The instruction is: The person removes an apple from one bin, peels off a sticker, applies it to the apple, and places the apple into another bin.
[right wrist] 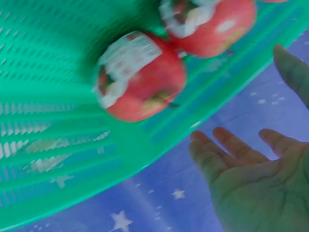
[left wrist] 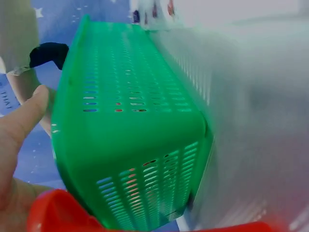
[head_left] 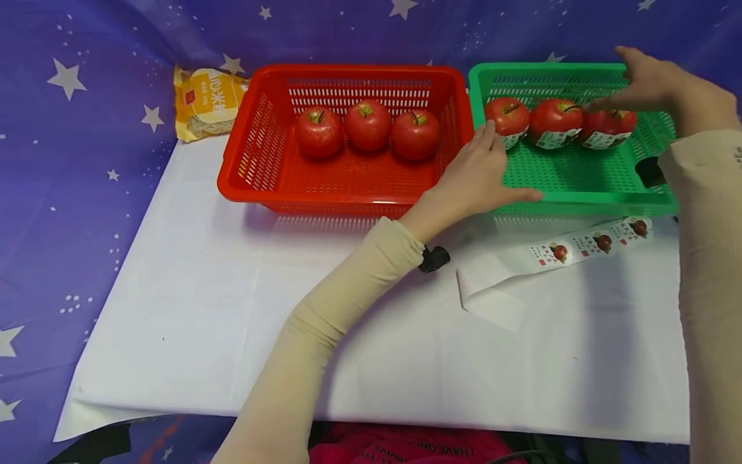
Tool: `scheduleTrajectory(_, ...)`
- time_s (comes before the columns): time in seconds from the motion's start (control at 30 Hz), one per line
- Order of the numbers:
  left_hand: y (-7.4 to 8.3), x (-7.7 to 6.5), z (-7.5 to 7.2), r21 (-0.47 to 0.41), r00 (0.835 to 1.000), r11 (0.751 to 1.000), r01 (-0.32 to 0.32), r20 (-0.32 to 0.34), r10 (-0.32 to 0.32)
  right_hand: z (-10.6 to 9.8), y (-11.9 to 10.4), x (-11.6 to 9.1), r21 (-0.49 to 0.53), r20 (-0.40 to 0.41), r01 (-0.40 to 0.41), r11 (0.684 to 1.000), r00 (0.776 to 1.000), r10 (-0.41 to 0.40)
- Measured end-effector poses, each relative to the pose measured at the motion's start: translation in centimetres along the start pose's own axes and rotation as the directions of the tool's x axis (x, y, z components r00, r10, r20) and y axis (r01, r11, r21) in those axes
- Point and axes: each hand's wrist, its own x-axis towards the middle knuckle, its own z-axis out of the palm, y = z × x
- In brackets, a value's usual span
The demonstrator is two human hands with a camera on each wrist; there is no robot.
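In the head view, a green basket [head_left: 591,198] holds three red apples [head_left: 555,122] in a row, each with a printed label [head_left: 558,138] on its side. My left hand [head_left: 478,171] is over the basket's near left corner, thumb stretched to the right and fingers extended toward the leftmost labelled apple. With fingers spread, my right hand [head_left: 652,84] hovers around the far right part of the basket. The right wrist view shows that hand [right wrist: 256,179] outside the green rim [right wrist: 145,166], apart from it, nothing in its palm.
Left of the green basket stands a red basket [head_left: 348,193] with three unlabelled apples [head_left: 415,135]. A yellow food packet [head_left: 209,103] lies beyond its left side. On the white tablecloth [head_left: 191,309], a strip of apple stickers [head_left: 597,243] trails off its backing paper [head_left: 498,290].
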Motion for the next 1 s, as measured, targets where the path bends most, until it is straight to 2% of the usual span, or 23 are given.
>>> scheduleTrajectory(0.1,-1.6,-1.8,-0.4,-0.125,1.0,0.992,0.009,-0.02,-0.012,0.3,-2.2,-0.4,0.116,-0.028,0.053,0.992,0.998,-0.05)
scheduleTrajectory(0.2,-4.4,-4.7,-2.1,-0.243,0.997,0.969,0.039,-0.06,-0.055,0.4,-5.0,-1.0,0.202,-0.074,0.125,0.971,0.991,-0.113)
scheduleTrajectory(0.27,-7.1,-7.0,-3.8,-0.314,0.988,0.946,0.079,-0.1,-0.116,0.3,-7.2,-1.6,0.238,-0.103,0.173,0.956,0.983,-0.152)
scheduleTrajectory(0.4,-13.4,-11.5,-6.9,-0.393,0.949,0.903,0.174,-0.177,-0.26,0.0,-12.1,-2.5,0.233,-0.155,0.291,0.928,0.953,-0.26)
scheduleTrajectory(0.47,-16.4,-13.4,-7.7,-0.411,0.937,0.888,0.207,-0.179,-0.301,0.1,-14.6,-2.8,0.218,-0.161,0.351,0.911,0.933,-0.321)
scheduleTrajectory(0.53,-18.9,-14.9,-8.0,-0.431,0.933,0.874,0.223,-0.165,-0.32,0.4,-17.0,-3.0,0.181,-0.158,0.411,0.894,0.909,-0.386)
scheduleTrajectory(0.63,-21.8,-16.5,-7.9,-0.461,0.929,0.855,0.237,-0.15,-0.338,1.3,-20.2,-3.1,0.131,-0.133,0.484,0.865,0.873,-0.469)
scheduleTrajectory(0.77,-24.4,-17.7,-6.9,-0.481,0.934,0.838,0.257,-0.101,-0.344,2.5,-24.1,-2.8,0.098,-0.109,0.561,0.822,0.827,-0.551)
scheduleTrajectory(0.9,-25.7,-18.1,-6.0,-0.483,0.942,0.824,0.296,0.007,-0.335,3.7,-27.8,-1.8,0.084,-0.097,0.615,0.784,0.788,-0.608)
scheduleTrajectory(1.0,-26.0,-18.4,-5.9,-0.477,0.939,0.818,0.322,0.051,-0.34,4.8,-30.7,-0.6,0.074,-0.079,0.628,0.775,0.778,-0.623)
